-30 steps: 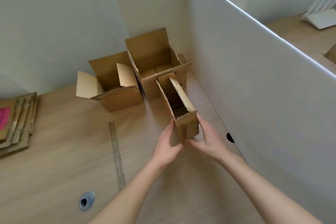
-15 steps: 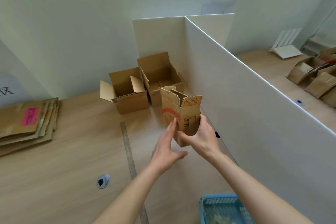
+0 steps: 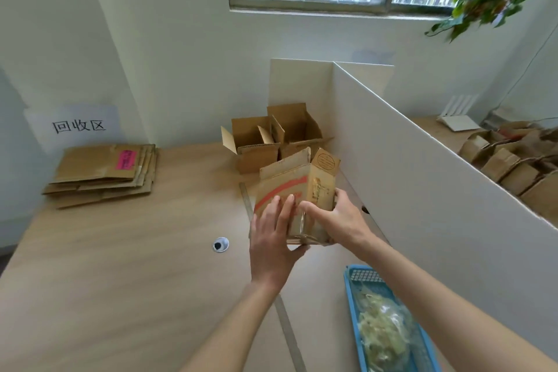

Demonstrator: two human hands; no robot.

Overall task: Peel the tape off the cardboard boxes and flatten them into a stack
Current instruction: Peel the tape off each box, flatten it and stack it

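Cardboard box (image 3: 297,187), small, corrugated and brown with a red-orange curved stripe on its near face and small unreadable print on its right side, is being held upright above the pale wood-grain surface (image 3: 120,266), its top flaps standing open; one flap is showing a round stamp. The left hand (image 3: 273,243) is lying flat against the striped face, fingers straight and its grip apart, thumb reaching under the bottom edge. The right hand (image 3: 335,217) is wrapping the box's right corner, its grip clamped on the box.

Behind, two open brown boxes (image 3: 271,139) are sitting side by side against a white foam-board divider (image 3: 422,178), which is closing off the right edge. A metal ruler (image 3: 287,329) is lying along the surface beneath the arms. At far left, a stack of flattened cardboard (image 3: 102,174) is bearing a pink label, with broad bare wood between it and the hands. A paper sign (image 3: 78,125) on the wall is reading "回收区". A blue plastic basket (image 3: 353,278) is holding crumpled clear tape near the right forearm.
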